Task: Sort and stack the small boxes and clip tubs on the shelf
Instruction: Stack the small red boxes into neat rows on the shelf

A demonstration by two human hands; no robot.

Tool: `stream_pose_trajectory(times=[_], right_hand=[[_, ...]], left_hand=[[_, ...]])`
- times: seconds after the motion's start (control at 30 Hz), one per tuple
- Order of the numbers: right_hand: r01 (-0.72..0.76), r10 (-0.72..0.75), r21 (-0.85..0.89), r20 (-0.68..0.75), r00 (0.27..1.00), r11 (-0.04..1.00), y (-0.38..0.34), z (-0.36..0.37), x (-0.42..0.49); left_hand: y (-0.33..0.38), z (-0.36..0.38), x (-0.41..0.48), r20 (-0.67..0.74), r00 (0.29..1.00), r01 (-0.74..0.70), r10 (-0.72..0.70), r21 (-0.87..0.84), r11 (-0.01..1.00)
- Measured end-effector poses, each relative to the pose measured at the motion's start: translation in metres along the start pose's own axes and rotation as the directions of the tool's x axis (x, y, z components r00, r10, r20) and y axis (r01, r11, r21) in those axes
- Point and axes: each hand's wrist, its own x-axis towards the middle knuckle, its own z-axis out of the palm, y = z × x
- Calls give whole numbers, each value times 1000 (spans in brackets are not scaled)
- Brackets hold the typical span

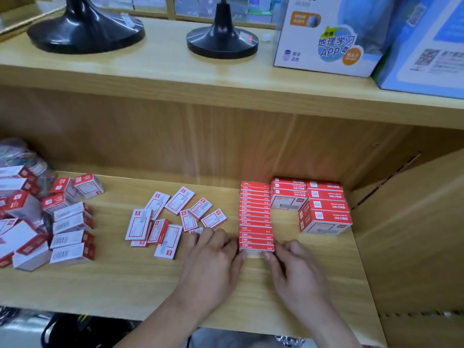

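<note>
Pressing on the near end of the red box row (255, 214), right side of the lower shelf (125, 285): left hand (213, 257) thumb against it, fingers straight; right hand (296, 267) fingertips against it, loosely bent. Loose boxes (165, 222) just left; far-left pile (37, 222) cut off, clip tubs (22, 156) behind, blurred.

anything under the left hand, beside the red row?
Only the far edge of one small red-and-white box sticks out from under the fingers of the left hand. The rest of it, and anything else beneath the palm, is covered.
</note>
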Motion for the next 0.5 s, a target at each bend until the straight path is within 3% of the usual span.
stream_pose_trajectory(times=[0.23,0.43,0.5], right_hand=[[7,-4,-133,24,1000,991,-11,-4,-2],[36,-29,-113,56,998,993,-9,-5,-2],[35,-33,-25,72,997,999,-4,-8,-1]], left_hand=[[6,4,-1,-22,1000,11,-10,38,999],[3,5,1,-2,1000,-12,12,8,1000],[-2,-2,-2,-8,1000,-21,21,-75,997]])
